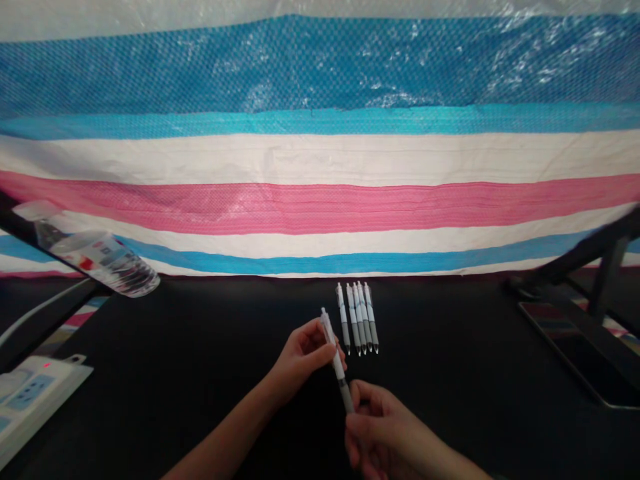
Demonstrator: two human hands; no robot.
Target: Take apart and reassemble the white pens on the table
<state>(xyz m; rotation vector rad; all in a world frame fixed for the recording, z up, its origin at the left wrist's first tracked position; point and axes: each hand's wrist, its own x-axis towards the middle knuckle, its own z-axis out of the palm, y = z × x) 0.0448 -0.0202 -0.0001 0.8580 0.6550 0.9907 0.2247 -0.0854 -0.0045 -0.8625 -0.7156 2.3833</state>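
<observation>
Observed behind the row of five pens (358,319): striped sheet (320,207). Beneath the row: black bench (210,333). Far left: power strip (35,403), tilted bottle (107,262). Well right: dark phone (583,357). Just in front: left hand (303,360) and right hand (383,427), with fingers pinching, respectively, white barrel and grey end of a slanted pen (339,367).

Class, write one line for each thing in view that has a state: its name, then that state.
Held pen: slanted, in both hands
Left hand: closed on its upper part
Right hand: closed on its lower end
Five pens: lying side by side
Bottle: tilted
Power strip: red light on
Phone: lying down, screen dark
Striped sheet: hanging, creased
</observation>
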